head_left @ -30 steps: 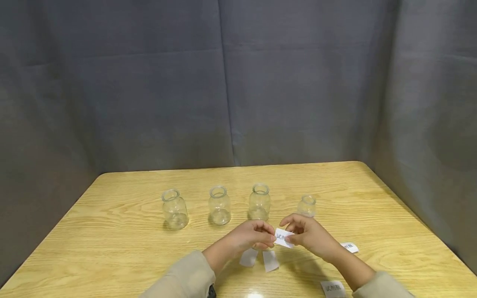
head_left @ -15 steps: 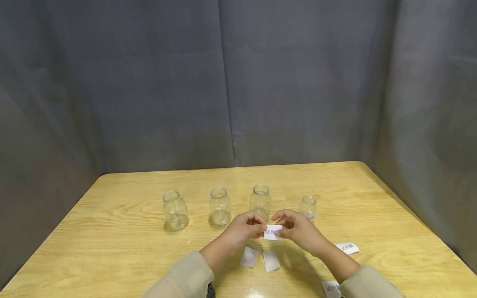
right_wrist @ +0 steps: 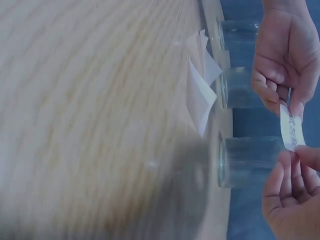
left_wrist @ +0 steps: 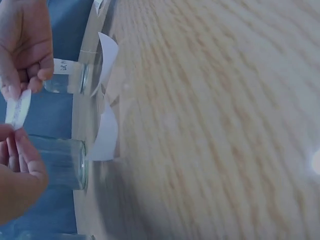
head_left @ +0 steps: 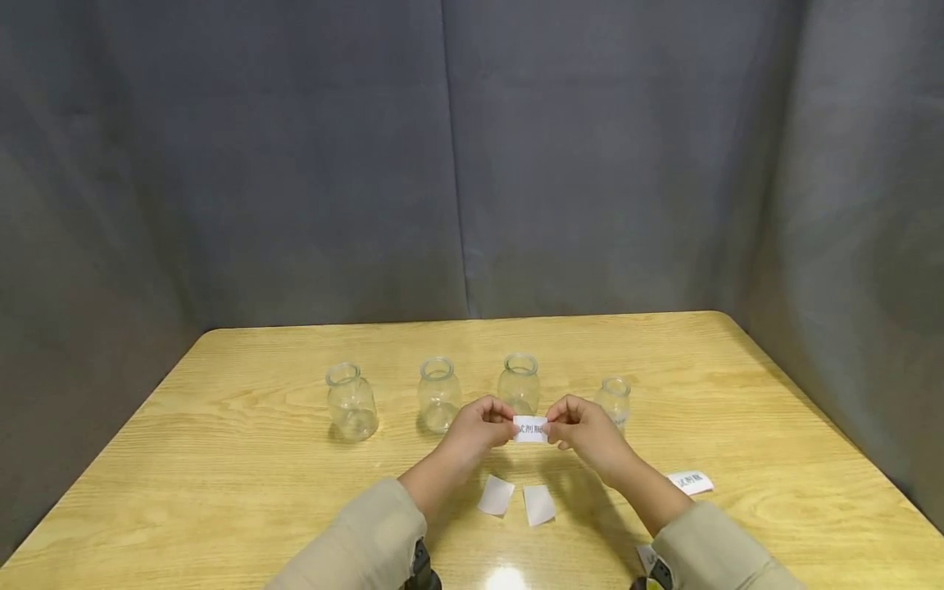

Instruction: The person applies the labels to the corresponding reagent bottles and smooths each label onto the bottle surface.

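Observation:
Both hands hold one small white printed label stretched between them above the table, just in front of the third glass jar. My left hand pinches its left end and my right hand pinches its right end. In the left wrist view the label shows edge-on between the two hands, near a jar. The right wrist view shows the label beside a jar.
Three similar open jars and a smaller one stand in a row: the far left jar, the second jar and the small jar, which carries a label. Two blank slips lie near me, a printed label at right. The table's wooden top ends at a grey curtain.
Both hands have carried the label away from me toward the jars and lifted it; it is now held level between the fingertips.

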